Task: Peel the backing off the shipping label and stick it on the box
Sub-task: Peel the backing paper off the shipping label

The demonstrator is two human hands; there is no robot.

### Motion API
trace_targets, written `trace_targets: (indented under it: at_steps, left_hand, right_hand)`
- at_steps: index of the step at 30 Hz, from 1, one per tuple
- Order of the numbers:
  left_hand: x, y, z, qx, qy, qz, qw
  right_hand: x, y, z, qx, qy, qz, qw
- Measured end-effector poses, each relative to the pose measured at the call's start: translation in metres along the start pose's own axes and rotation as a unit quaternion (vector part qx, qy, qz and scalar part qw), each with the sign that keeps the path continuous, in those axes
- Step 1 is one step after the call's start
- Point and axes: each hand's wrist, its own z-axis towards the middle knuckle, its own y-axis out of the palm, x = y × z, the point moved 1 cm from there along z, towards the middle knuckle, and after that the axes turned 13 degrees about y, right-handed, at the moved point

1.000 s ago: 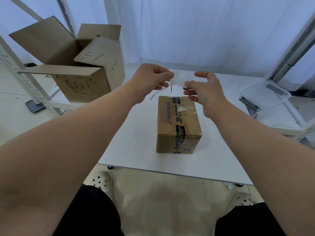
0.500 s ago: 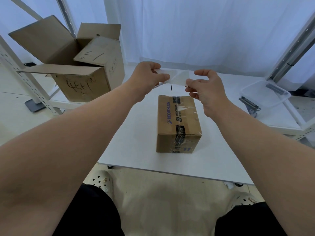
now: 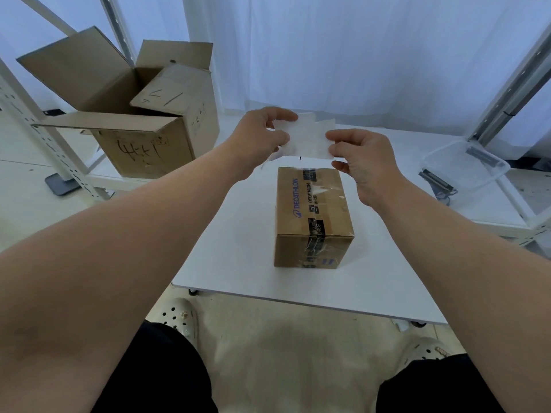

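Two hands pinch the label (image 3: 307, 138) above the bench (image 3: 238, 263), left hand (image 3: 262, 135) on its left end, right hand (image 3: 360, 162) on its right. The box (image 3: 313, 204) lies just below, toward the person, long axis crosswise to the label's.

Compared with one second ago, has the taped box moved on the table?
No. The box keeps its place, still equally near the table's front edge.
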Motion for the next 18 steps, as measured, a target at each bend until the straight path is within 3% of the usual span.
trace_targets:
  at_steps: [7, 10, 14, 18]
  left_hand:
    - [0.0041, 0.0032, -0.0012, 0.011, 0.0, 0.004, 1.0]
    - [0.0033, 0.0025, -0.0001, 0.02, -0.005, -0.009, 1.0]
    - [-0.0002, 0.0012, -0.0002, 0.007, -0.011, 0.016, 1.0]
    - [0.0001, 0.0009, 0.0008, -0.021, -0.03, -0.02, 0.999]
  right_hand:
    - [-0.003, 0.0018, -0.0014, 0.02, 0.014, 0.021, 0.999]
    - [-0.001, -0.0002, -0.001, 0.047, -0.07, -0.097, 0.992]
    - [0.0028, -0.0007, -0.0019, 0.076, -0.239, -0.295, 0.922]
    - [0.0005, -0.0003, -0.0037, 0.117, -0.324, -0.357, 0.868]
